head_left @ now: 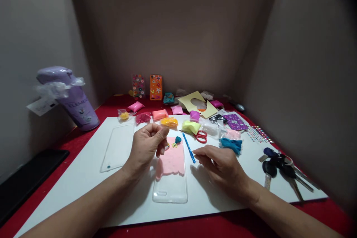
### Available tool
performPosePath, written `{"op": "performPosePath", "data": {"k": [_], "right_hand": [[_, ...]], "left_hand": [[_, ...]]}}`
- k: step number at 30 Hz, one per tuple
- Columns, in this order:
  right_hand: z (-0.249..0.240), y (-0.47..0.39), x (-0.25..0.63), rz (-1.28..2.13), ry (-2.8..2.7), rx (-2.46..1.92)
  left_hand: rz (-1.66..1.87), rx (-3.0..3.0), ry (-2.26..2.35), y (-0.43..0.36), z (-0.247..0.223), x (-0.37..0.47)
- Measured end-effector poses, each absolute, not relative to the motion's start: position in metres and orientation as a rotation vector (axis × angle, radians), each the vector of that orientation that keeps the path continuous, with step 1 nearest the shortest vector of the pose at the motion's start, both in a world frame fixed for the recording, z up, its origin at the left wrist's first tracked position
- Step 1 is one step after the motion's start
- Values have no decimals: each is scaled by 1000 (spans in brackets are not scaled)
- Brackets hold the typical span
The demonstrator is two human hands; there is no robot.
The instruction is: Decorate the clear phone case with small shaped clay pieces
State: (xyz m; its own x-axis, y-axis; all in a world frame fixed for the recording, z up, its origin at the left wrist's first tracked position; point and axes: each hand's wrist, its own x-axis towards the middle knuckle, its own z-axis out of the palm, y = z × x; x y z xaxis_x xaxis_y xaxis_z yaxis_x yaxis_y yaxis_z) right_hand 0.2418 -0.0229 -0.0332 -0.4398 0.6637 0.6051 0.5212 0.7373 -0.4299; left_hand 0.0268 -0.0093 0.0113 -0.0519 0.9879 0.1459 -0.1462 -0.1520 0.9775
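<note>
My left hand [149,143] hovers over the upper left part of a clear phone case [170,192], thumb and fingertips pinched together; whatever they hold, if anything, is too small to make out. Pink clay [171,161] covers the upper part of that case, with a teal lump [178,140] and small yellow-green strips [174,145] on it. To the right of the case, my right hand [220,167] is curled with thumb and index finger close together; its contents, if any, cannot be seen. Between my right fingertips and the case lies a blue modelling tool [189,148].
Red-handled scissors [201,137] and several clay packets [169,122] line the back of the white board [83,178]. A second clear case [118,147] lies at left. Keys [279,167] and rhinestones [259,134] are at right. A purple tumbler [75,100] stands far left.
</note>
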Motion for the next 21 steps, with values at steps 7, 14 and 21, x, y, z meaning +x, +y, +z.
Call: {"op": "performPosePath", "data": {"k": [7,14,21], "right_hand": [[-33,-23,241,230,-2138,-895],[-31,-24,240,244,-2175,-868],[-16,-37,221,80,-2295,-858]], "left_hand": [[1370,1320,1057,-18,18,31],[1372,1284,1093,-22,19,33],[1472,1248,1081,-19,17,32]]}}
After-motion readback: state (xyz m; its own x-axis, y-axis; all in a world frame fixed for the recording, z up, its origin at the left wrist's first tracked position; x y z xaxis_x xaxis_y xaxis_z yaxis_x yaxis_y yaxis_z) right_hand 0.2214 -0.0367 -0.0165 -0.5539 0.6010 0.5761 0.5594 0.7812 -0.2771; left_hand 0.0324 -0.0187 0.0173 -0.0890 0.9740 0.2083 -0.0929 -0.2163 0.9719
